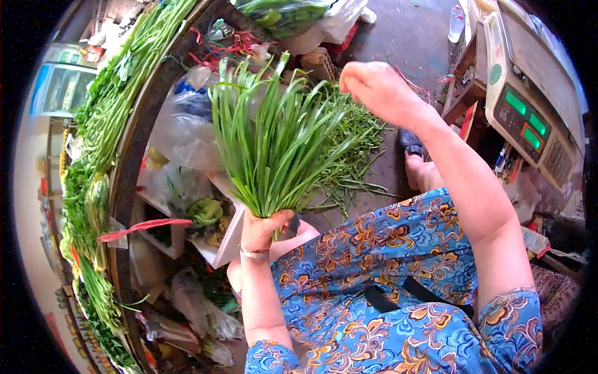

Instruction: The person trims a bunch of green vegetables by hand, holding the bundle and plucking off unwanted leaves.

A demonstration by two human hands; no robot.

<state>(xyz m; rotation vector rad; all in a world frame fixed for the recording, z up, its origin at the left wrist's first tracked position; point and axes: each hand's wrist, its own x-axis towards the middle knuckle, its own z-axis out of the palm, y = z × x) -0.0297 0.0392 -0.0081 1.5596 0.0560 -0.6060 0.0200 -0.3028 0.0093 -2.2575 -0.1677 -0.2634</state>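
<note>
My left hand [266, 225], with a bracelet at the wrist, grips a thick bunch of garlic chives [268, 149] near its lower end. The long flat green leaves fan upward and away from my body. My right hand [367, 87] is raised to the right of the leaf tips, apart from the bunch. Its fingers are curled closed, and anything inside them is hidden. Below and behind the bunch, a heap of loose green trimmings [355, 146] lies on the floor.
A digital scale [529, 118] with lit green displays stands at the right. A rack edge [134, 143] curves along the left, with long green vegetables [128, 100] on it. Plastic bags [187, 131], red ties [233, 47] and a white box [227, 237] sit near the bunch.
</note>
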